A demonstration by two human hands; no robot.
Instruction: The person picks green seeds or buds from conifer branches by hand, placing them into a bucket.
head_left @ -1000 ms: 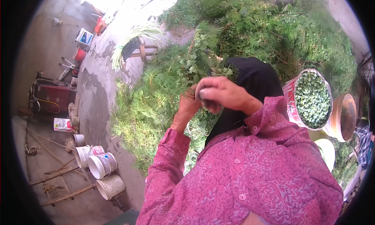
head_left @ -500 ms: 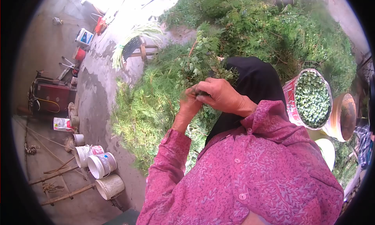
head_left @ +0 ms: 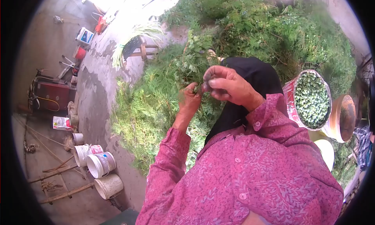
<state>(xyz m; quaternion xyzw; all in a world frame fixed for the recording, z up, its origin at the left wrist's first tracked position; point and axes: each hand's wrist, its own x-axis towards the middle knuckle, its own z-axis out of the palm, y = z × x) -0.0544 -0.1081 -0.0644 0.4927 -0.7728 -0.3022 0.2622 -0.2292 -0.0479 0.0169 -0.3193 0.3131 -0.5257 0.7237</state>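
My left hand [head_left: 189,101] is closed round the lower stems of a leafy green sprig [head_left: 193,55], which stands up above the fingers. Just to its right is my right hand [head_left: 232,86], its fingers curled together with the tips close to the stems. What those fingertips hold is too small to tell. Behind both hands spreads a heap of feathery green branches [head_left: 144,108]. To the right, a red and white bucket [head_left: 290,98] holds many small green pieces [head_left: 311,100].
Beside the full bucket is an orange-brown bucket [head_left: 347,117]. More branches [head_left: 265,33] lie beyond my legs. On the left are white buckets [head_left: 100,165], a wooden ladder-like frame [head_left: 64,195], a dark red machine [head_left: 52,97] and a small stool [head_left: 143,52] with pale green strands.
My right hand has drawn a little to the right, off my left hand, and its fingers have turned upward. The sprig has tilted slightly left. My left hand has hardly moved.
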